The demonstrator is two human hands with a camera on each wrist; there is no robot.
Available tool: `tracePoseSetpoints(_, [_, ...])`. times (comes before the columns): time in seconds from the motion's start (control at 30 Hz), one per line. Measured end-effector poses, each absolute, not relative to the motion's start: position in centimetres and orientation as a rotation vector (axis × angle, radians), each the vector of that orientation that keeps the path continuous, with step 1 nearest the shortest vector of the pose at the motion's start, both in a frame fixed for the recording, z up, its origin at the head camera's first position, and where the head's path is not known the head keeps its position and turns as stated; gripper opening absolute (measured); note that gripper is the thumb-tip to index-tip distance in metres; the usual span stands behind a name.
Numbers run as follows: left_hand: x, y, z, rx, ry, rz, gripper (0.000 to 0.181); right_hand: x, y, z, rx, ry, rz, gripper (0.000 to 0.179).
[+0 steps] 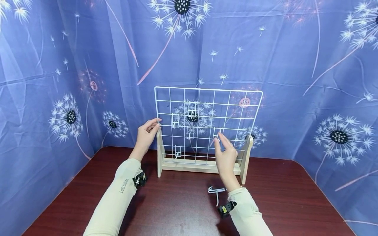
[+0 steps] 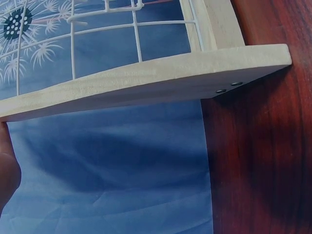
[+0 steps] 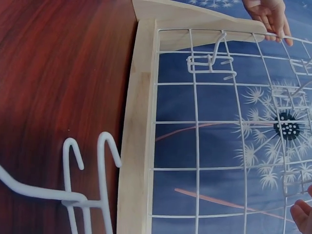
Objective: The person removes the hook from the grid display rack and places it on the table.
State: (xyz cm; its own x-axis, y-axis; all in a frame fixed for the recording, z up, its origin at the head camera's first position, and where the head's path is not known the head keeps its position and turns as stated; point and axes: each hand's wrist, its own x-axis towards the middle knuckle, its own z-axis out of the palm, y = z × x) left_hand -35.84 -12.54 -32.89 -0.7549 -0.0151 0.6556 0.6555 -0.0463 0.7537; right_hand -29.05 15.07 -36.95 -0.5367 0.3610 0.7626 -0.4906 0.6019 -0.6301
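Note:
A white wire grid (image 1: 199, 89) stands upright in a wooden stand (image 1: 189, 166). At its left edge, my left hand (image 1: 146, 133) grips the side wire between thumb and fingers, just above the stand's left post (image 1: 159, 154). My right hand (image 1: 225, 156) pinches a white wire hook (image 1: 215, 133) against the right-centre part of the grid; the fingers partly hide it. Several similar hooks hang on the grid's left half, among them an upper hook (image 1: 192, 113) and a low hook (image 1: 178, 153). In the right wrist view, the right fingertips (image 3: 302, 214) show at the edge.
One loose double-pronged hook (image 1: 217, 190) lies on the dark red table (image 1: 177, 203) in front of the stand, near my right wrist. A blue curtain (image 1: 124, 98) with dandelion prints hangs behind and at both sides.

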Motion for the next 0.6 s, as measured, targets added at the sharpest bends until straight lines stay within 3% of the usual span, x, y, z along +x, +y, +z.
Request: tracePoseSetpoints(0.6, [-35.96,-12.53,-33.04,-0.682,-1.768,-1.837,0.028,-29.90,15.10,-37.63,0.161,-1.761,1.032,0.023])
